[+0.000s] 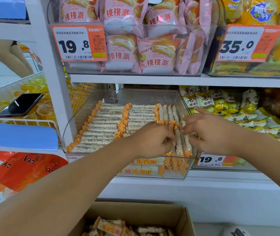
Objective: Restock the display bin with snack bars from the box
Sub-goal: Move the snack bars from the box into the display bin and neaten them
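White shop shelving fills the view, its tiers carrying clear plastic bins with orange price tags. Above both hands sits a bin of pink pie packets point(129, 40), and up and to the right of the right hand one of yellow bags point(258, 17). Beyond the right hand's fingertips lie loose green-and-yellow snack packs point(234, 109). Well to the left of the left hand a dark phone point(21, 104) rests in a wire basket of yellow sweets, with orange packets point(22, 169) lower down.

The display bin point(71, 126), transparent and tilted toward the person, lies under both hands. Snack bars point(105, 126) with orange checked ends lie flat in two neat columns to the left of the left hand. Between the two hands a further clutch stands on edge against the bin's right wall. The left hand point(150, 141) has its fingers curled and pinches these upright bars from the left; the right hand point(209, 133) has its fingers loosely spread, some resting on the bars' tops and the thumb side pressing from the right.

The step looks like squaring this last column. It would go best by keeping the bars pressed together from both sides, easing them down evenly so the checked ends line up with the neighbouring columns, and releasing only once they sit firm, since loose ones could topple leftward.

The box point(185, 217), cardboard and open, stands below both forearms with more bars inside, so restocking seems unfinished.
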